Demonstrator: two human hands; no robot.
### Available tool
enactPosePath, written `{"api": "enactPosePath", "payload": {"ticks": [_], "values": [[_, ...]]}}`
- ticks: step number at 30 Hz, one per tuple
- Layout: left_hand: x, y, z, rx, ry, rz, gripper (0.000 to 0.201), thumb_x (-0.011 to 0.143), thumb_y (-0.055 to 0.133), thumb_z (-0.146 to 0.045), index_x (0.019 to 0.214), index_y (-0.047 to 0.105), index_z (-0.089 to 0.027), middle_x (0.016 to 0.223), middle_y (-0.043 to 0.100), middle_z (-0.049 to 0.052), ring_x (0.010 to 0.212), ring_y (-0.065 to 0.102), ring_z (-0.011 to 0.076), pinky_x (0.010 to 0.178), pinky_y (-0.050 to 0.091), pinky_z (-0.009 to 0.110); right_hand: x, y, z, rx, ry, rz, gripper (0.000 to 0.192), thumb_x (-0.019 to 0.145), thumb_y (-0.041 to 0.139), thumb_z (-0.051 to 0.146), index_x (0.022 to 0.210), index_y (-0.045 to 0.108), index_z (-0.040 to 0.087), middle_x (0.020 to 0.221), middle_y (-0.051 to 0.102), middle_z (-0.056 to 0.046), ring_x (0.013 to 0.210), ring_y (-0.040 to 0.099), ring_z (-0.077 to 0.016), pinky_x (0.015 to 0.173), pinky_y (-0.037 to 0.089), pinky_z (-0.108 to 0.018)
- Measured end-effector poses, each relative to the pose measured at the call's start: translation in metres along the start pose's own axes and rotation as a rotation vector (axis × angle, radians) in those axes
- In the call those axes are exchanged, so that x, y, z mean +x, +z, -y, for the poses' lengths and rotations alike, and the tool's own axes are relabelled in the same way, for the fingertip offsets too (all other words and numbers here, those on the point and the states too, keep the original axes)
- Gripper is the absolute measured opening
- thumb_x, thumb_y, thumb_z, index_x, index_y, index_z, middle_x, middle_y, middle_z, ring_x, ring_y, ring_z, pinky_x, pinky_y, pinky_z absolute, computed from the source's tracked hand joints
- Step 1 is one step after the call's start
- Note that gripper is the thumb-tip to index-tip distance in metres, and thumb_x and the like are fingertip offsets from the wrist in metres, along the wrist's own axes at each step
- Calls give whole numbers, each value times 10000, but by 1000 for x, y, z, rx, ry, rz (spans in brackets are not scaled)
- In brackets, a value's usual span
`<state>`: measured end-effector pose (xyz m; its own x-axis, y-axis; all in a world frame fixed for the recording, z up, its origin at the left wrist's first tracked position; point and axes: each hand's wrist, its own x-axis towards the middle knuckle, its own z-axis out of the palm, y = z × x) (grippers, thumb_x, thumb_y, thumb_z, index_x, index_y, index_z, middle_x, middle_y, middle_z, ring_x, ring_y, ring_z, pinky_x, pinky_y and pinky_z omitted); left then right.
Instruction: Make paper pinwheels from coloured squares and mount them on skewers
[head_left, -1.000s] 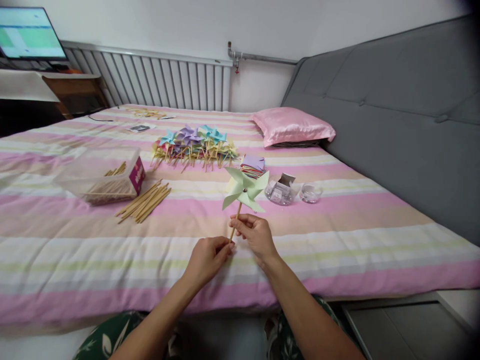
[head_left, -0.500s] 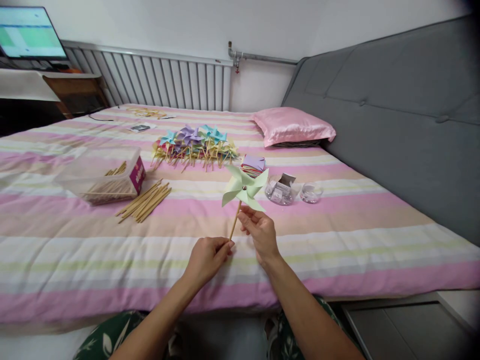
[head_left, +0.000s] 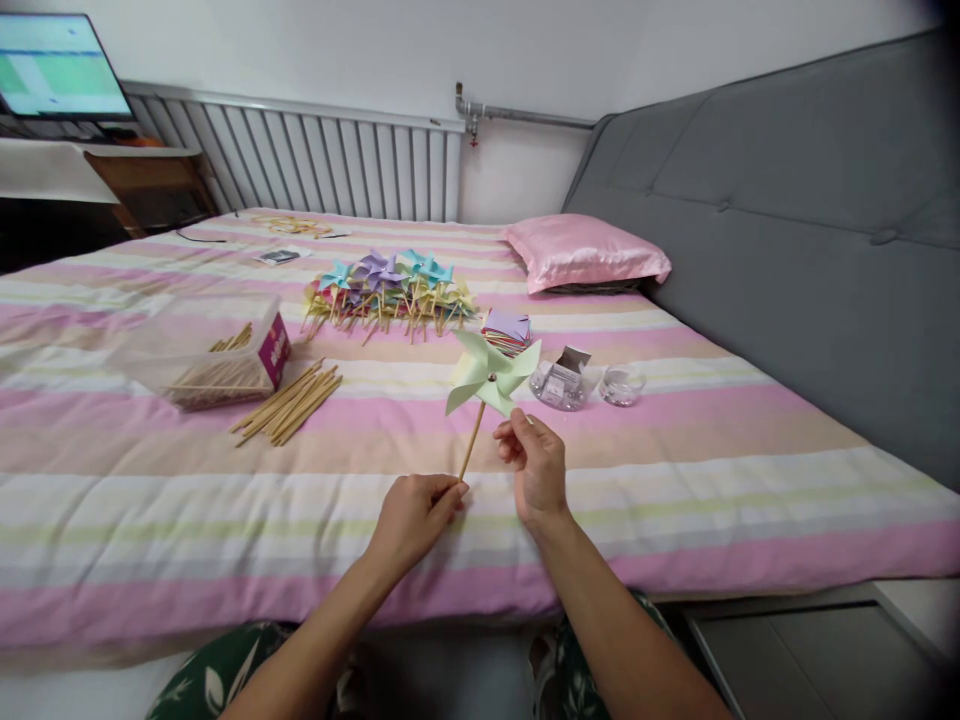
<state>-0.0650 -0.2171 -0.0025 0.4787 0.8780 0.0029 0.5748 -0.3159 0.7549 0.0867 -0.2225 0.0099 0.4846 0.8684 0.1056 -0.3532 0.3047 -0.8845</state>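
1. Containers first: a clear plastic box [head_left: 199, 358] with a magenta label lies on its side on the striped bed [head_left: 675, 470], with some wooden sticks inside; the count cannot be told.
2. Two small clear tubs [head_left: 559, 380] stand side by side near the bed's right half; the nearer one holds something small and pale, the other, a round tub [head_left: 621, 385], has contents too small to tell.
3. One loose bundle of wooden sticks [head_left: 289, 402] lies on the cover just beside the box's open end.
4. One heap of finished pinwheels [head_left: 386, 290], blue, purple, yellow and green, sits further back; they overlap too much to count.
5. One stack of coloured paper squares [head_left: 507, 330] lies between the heap and the tubs.
6. One pale green pinwheel [head_left: 491, 373] is held above the bed, its stick tilted slightly.
7. Left hand [head_left: 414, 518] pinches the bottom end of the stick between thumb and fingertips.
8. Right hand [head_left: 536, 465] is loosely curled, with thumb and forefinger at the lower edge of the green blades; whether they grip the paper cannot be told.
9. One pink pillow [head_left: 585, 252] rests against the grey headboard [head_left: 787, 220].
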Motion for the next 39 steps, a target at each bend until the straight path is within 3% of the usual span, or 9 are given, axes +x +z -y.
{"api": "enactPosePath", "payload": {"ticks": [11,20,25,29,33,39], "values": [[0,0,1,-14,-6,1,345,843,424,-377,650,633,-182,617,666,23,582,601,164,563,376,225,1,0,2,-12,-40,-51,325,748,619,431,592,575,150,584,577,12,448,403,-55,461,321,-217],[0,2,3,-63,-6,-40,354,842,443,-400,690,669,-173,630,678,37,561,604,162,545,387,227,-5,6,-5,-148,124,121,279,610,745,344,787,642,154,694,627,4,504,469,-66,490,385,-209],[0,1,2,-85,10,-51,362,847,440,-400,682,663,-167,617,674,36,545,598,155,532,392,224,-9,10,-10,-235,157,250,250,659,700,341,802,693,135,576,592,10,487,477,-82,466,389,-211],[0,1,1,-130,33,-65,311,814,500,-406,780,692,-165,630,681,35,549,596,155,514,402,222,-9,9,-14,-209,166,249,254,671,691,342,821,704,137,621,626,-2,480,478,-76,465,394,-210],[3,-6,3,-261,-44,-184,384,698,652,-428,951,683,-141,711,712,63,634,644,187,586,472,250,-8,8,-15,-194,155,254,231,668,698,332,805,711,146,647,646,-6,483,470,-69,481,398,-209],[7,-29,6,-390,-155,-482,422,640,701,-448,904,686,-119,715,704,77,667,645,195,619,503,274,-11,8,-23,-268,194,344,223,659,702,338,767,726,144,645,668,-29,491,491,-88,482,416,-217]]}}
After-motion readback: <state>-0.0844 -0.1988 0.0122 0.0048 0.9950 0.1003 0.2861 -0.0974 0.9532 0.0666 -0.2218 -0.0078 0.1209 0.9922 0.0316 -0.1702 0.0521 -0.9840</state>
